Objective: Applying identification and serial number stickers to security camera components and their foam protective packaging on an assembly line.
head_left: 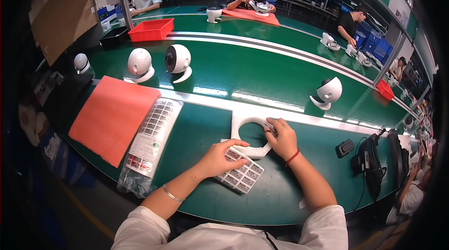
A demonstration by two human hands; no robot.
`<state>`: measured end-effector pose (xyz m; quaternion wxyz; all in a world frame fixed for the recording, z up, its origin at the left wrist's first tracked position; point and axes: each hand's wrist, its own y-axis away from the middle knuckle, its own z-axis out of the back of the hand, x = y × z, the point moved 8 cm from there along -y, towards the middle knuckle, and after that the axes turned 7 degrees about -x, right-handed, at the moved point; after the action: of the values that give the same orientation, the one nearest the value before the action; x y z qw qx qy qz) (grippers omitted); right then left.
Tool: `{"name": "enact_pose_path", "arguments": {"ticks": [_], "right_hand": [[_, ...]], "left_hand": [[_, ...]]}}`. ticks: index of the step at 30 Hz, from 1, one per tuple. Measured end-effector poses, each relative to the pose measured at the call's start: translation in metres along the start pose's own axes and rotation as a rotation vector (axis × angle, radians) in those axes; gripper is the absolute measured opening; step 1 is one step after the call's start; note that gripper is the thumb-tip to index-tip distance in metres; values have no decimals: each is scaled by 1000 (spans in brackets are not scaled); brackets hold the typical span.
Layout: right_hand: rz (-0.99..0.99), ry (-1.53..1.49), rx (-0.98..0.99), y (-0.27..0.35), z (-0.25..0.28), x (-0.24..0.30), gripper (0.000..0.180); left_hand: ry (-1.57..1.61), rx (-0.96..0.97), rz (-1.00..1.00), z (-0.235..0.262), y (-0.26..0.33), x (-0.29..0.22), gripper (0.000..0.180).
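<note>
My left hand (220, 158) grips a pad of label sheets (244, 177), grey printed stickers in rows on white backing. Its thumb lies across the top of the pad, and its index finger reaches to the lower edge of a white foam-like frame (237, 120) with a large round opening. On the frame's right side is my right hand (281, 140), its fingers bent over the rim; their undersides are hidden. The frame lies on the green table mat (196, 133), and the pad overlaps the mat just below it.
Left of my hands lie a clear bag of label sheets (152, 133) and an orange foam sheet (114, 114). White round-headed cameras (179, 60) stand on the green conveyor (248, 72) ahead. A red tray (151, 30) sits farther off; co-workers sit across. A black device (345, 148) and cables lie right.
</note>
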<state>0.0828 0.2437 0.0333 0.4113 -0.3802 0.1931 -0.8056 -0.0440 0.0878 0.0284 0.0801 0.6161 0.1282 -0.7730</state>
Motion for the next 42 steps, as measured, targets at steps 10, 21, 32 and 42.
{"name": "enact_pose_path", "arguments": {"ticks": [10,21,32,42], "right_hand": [[4,0,1,-2,1,4,26],[8,-18,-2,-1,1,4,26],[4,-15,23,-6,-1,1,27],[8,-22,19,-3,-2,6,27]], "left_hand": [[1,-4,-12,1,0,1,43],[-34,20,-4,0,1,2,43],[-65,52,63,-1,-3,4,43],[-246,140,76,-5,11,9,64]]}}
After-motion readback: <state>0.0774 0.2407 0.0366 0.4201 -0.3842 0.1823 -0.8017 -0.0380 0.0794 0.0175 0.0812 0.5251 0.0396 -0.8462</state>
